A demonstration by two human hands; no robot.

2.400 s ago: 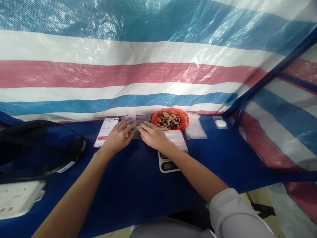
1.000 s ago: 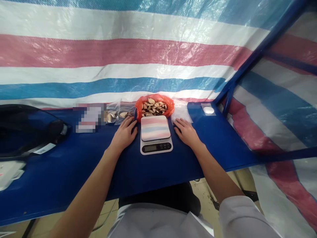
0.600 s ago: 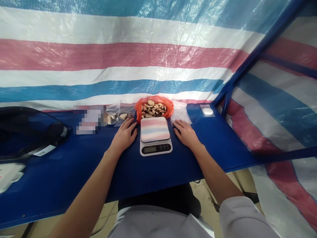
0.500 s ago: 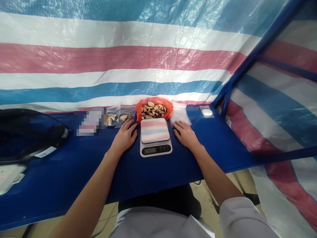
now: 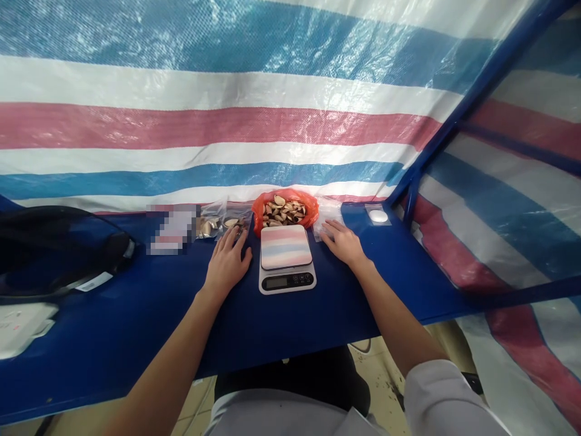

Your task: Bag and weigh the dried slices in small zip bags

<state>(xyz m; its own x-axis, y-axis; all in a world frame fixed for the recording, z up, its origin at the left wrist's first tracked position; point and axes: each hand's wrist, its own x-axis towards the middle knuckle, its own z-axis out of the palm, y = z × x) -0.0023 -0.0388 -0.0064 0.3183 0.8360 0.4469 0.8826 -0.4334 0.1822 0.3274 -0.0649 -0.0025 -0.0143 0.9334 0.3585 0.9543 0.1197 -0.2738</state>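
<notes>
A white kitchen scale [image 5: 287, 260] with a reflective top plate and a dark display strip sits between my hands. Behind it stands an open red plastic bag [image 5: 313, 212] full of brown and pale shell-like pieces [image 5: 285, 212]. My left hand [image 5: 228, 260] rests left of the scale with fingers spread, its fingertips over the lower edge of a clear bag [image 5: 233, 219] of similar pieces. To the right of the scale, my right hand [image 5: 342, 242] lies with fingers out at the near part of a stack of clear plastic bags [image 5: 327, 212]. Neither hand grips anything.
Further left lie another clear bag with pieces [image 5: 209, 226], a blurred-out packet [image 5: 172, 232], a black strap-like item [image 5: 68, 248] and a white device [image 5: 27, 327]. A white oval object [image 5: 378, 216] in clear film is at right. Striped sheeting [image 5: 218, 127] walls the blue table [image 5: 281, 333].
The camera view has tilted up slightly, so the table items appear a little lower. My left hand has shifted forward onto the clear bag's edge; my right hand stays nearly in place.
</notes>
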